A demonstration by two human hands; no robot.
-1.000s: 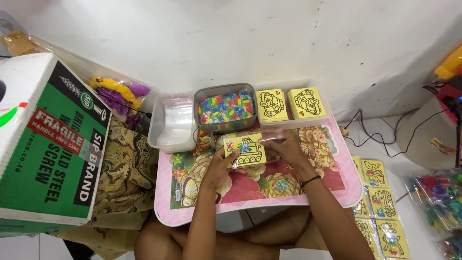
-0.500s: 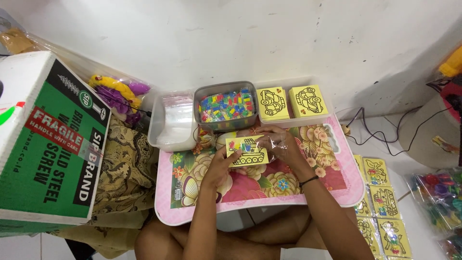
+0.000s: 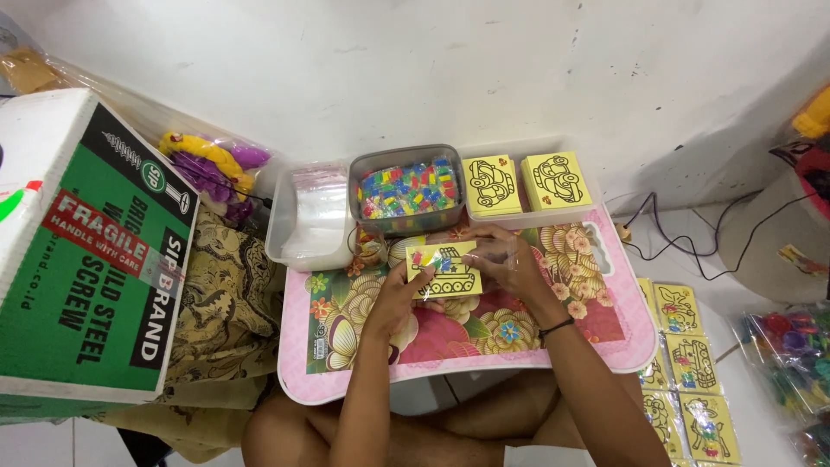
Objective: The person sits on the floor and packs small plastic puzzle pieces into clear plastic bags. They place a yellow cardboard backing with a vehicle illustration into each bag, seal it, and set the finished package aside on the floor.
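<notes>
Fingers (image 3: 413, 278) of the left hand (image 3: 393, 303) pinch the left edge of a yellow tank card (image 3: 444, 270), while the right hand (image 3: 510, 264) grips its right side, so both are closed on it. That card sits just above the pink floral lap table (image 3: 553, 346), right in front of the grey tub of colourful bits (image 3: 406, 188). Two stacks of yellow cards (image 3: 527, 182) lie beside the tub.

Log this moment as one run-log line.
left hand: holds yellow card | right hand: holds same card | under: pink tray
</notes>
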